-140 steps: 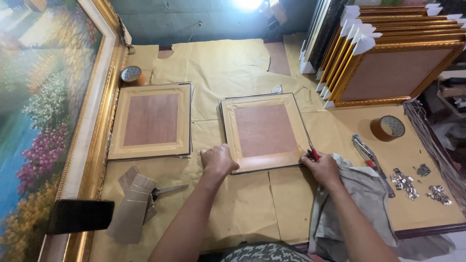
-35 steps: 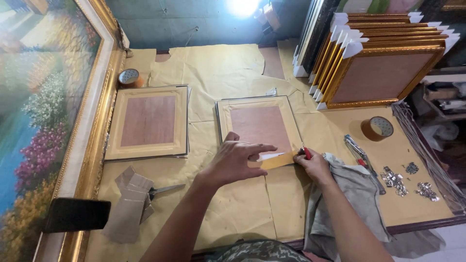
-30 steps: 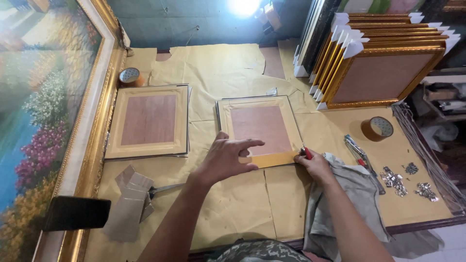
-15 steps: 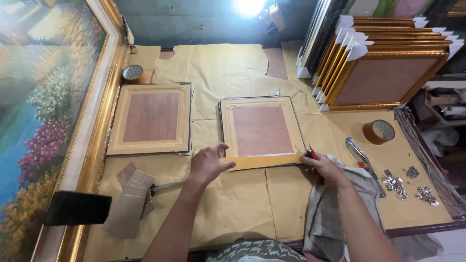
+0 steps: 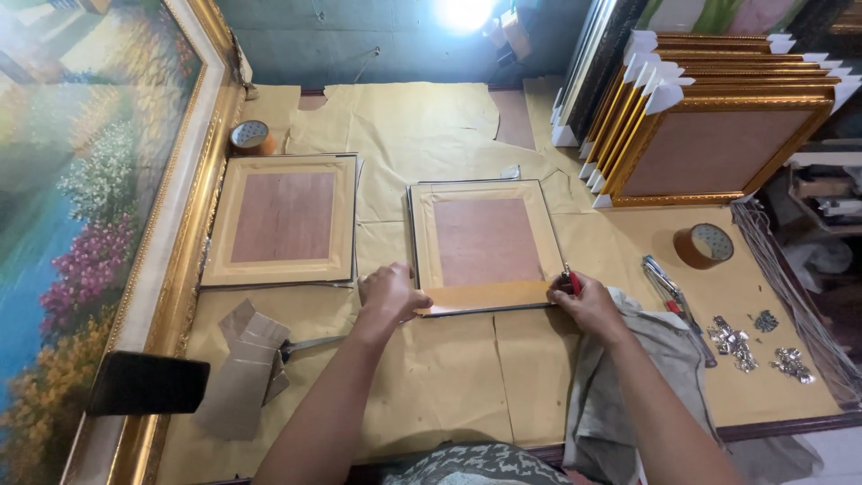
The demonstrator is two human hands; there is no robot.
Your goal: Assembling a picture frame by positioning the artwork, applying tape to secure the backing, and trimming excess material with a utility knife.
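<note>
A picture frame (image 5: 485, 241) lies face down on brown paper, its reddish backing board up. A strip of brown tape (image 5: 489, 296) runs along its near edge. My left hand (image 5: 391, 294) is curled on the near left corner of this frame, at the strip's left end. At the near right corner, my right hand (image 5: 590, 307) holds a small red-handled tool (image 5: 571, 281) against the strip's right end.
A second face-down frame (image 5: 287, 220) lies to the left. A large gold-framed painting (image 5: 81, 207) borders the left side. Gold frames (image 5: 709, 135) are stacked at the back right. Tape rolls (image 5: 703, 245) (image 5: 251, 136), hand tools (image 5: 669, 287), metal clips (image 5: 736, 339), a grey cloth (image 5: 628, 386) and cardboard scraps (image 5: 242, 368) lie around.
My left hand has slid left along the frame's near edge, from spread over the tape strip to the near left corner. My right hand has stayed at the near right corner.
</note>
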